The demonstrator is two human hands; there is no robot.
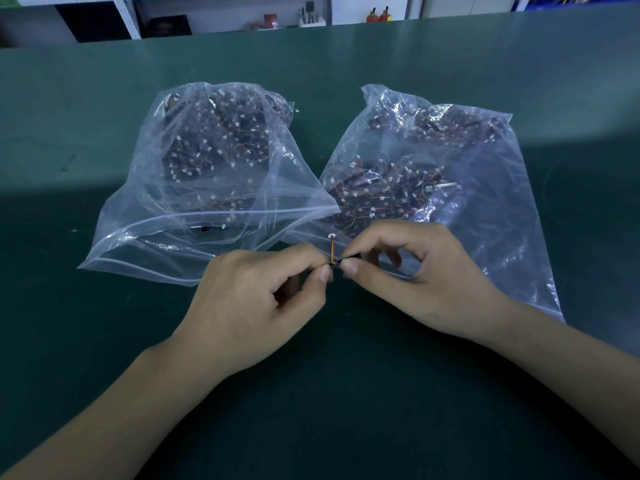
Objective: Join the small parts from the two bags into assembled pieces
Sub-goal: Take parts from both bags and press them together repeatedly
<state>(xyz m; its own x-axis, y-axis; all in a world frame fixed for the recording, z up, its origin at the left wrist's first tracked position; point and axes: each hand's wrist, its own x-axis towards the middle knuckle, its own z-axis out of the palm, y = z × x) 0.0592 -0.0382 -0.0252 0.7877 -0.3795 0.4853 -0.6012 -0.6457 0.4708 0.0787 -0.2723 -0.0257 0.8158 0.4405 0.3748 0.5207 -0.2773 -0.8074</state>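
I have both hands together just above the table [104,341], on my side of the two bags. My left hand [263,306] pinches one small dark part between thumb and forefinger, and my right hand [412,275] pinches another the same way; the two parts [335,264] meet right between my fingertips, so each grip is closed on its own piece. What matters now is the line between them. The parts seem to lie end to end, left to right, along the line running from one grip to the other, so I judge the join needs a straight push of the hands toward each other, not a twist. From the meeting point a short bundle of thin wires [332,250] stands up and away from me, ending in a tiny white plug [331,236] just above my fingers. It is too small to tell which part it belongs to, or whether the parts are already seated. Neither hand is nearer than the other. The left bag [214,157] lies beyond my left grip, the right bag [433,174] beyond and under my right, both full of loose parts.
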